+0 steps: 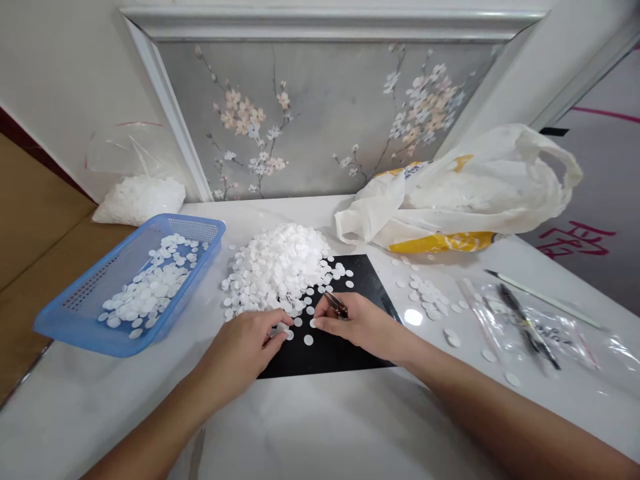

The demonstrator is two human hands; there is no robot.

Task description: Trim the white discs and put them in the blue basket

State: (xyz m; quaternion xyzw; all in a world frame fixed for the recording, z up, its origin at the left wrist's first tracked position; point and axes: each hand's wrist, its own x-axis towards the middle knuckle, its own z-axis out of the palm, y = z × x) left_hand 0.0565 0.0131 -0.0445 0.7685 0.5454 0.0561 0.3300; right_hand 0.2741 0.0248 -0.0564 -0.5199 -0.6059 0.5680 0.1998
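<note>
My left hand (250,343) reaches over the left part of a black mat (330,360). Its thumb and fingers are pinched on a small white disc (290,335). Above the mat's middle, my right hand (353,320) is closed around a small dark metal tool (336,305), perhaps tweezers; its far end shows between the fingers. Another white disc (313,323) lies at the right thumb and fingertip. Between the hands a loose disc (309,340) rests flat on the mat. A large heap of white discs (283,260) rises just beyond, spilling onto the mat.
A blue plastic basket (203,283) with many discs stands left, before a clear bag of white pieces (145,200). At the back right lies a white carrier bag (450,200). Scattered discs (427,293), clear plastic bags (550,333) and a black pen (527,327) lie right.
</note>
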